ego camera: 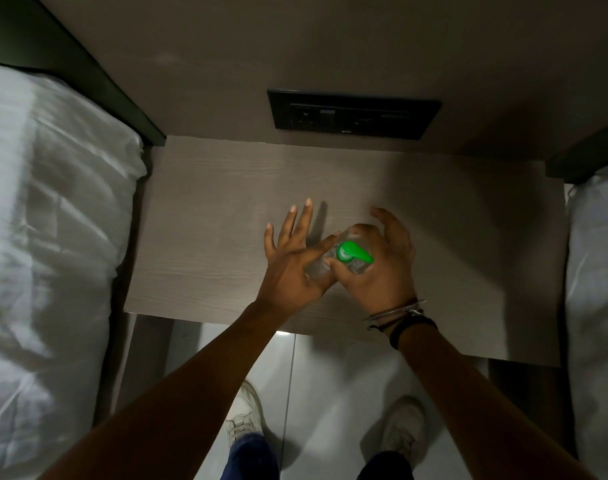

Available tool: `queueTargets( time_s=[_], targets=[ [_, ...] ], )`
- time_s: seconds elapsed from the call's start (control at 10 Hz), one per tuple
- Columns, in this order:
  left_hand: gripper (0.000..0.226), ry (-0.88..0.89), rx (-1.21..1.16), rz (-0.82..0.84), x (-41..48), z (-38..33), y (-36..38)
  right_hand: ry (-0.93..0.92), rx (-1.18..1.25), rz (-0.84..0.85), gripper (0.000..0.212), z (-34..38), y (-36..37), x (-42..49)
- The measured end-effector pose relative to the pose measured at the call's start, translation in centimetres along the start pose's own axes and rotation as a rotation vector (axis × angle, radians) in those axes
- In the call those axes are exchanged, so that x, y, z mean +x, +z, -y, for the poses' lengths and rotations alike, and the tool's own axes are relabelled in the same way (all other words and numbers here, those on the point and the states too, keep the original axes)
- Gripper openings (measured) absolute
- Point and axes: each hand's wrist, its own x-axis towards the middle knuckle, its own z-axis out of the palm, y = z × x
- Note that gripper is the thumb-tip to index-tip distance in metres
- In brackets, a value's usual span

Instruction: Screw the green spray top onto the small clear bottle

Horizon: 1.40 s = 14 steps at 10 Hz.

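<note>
Seen from above, a narrow bedside table (226,209) with a pale grey wood-grain top stands between two beds. The left bed (46,237) carries rumpled white bedding; only a strip of white bedding shows on the right bed (597,271). Dark headboard edges frame both. Behind the table rises a plain taupe wall with a black switch and socket panel (354,114) set just above the table's back edge. The lighting is dim. Below the table's near edge lies a glossy white tiled floor (316,375), where two white sneakers (243,417) and dark blue trouser legs are visible.

Over the middle of the table, both bare hands meet around a small clear bottle (318,270). The green spray top (354,252) sits on the bottle's neck, its nozzle pointing right. The right hand (378,271) wraps the bottle from the right side, its grip closed on the bottle with the thumb near the green collar. The left hand (292,268) rests against the bottle's left side with its index finger touching it, yet its other fingers are spread wide and straight, so its grip is released. The right wrist wears a thin metal bangle (396,310) and dark bands.

No brand, label or legible writing can be made out anywhere; the bottle is too small and dim.
</note>
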Motion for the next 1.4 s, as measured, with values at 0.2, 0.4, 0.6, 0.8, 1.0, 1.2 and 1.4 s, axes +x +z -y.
queueTargets(
  time_s=[0.2,0.4,0.6,0.8,1.0,1.2,1.4],
  targets=[
    [0.058,-0.001,0.005,-0.006,0.2,0.6,0.0,-0.049,0.033,-0.024,0.031,0.0,0.1,0.3],
    [0.056,-0.023,-0.075,0.006,0.1,0.7,0.2,-0.006,0.085,-0.008,0.035,0.3,0.6,0.5],
    [0.045,-0.035,-0.047,-0.029,0.1,0.3,0.6,0.018,0.055,0.020,0.040,0.0,0.1,0.1],
    [0.051,-0.069,0.027,-0.080,-0.6,-0.4,0.8,-0.047,-0.136,-0.105,0.045,0.9,-1.7,-0.7],
    [0.050,-0.087,0.010,-0.082,-0.9,-1.0,0.5,-0.072,-0.343,-0.154,0.031,2.4,-2.1,-1.2],
    [0.045,-0.103,0.010,-0.097,-1.2,-1.4,0.5,0.065,-0.383,-0.157,0.034,4.0,-0.9,-1.9],
    [0.072,-0.137,0.096,-0.006,-2.0,-1.3,-1.3,0.101,-0.444,-0.167,0.058,4.7,-3.0,-2.5]
  ],
)
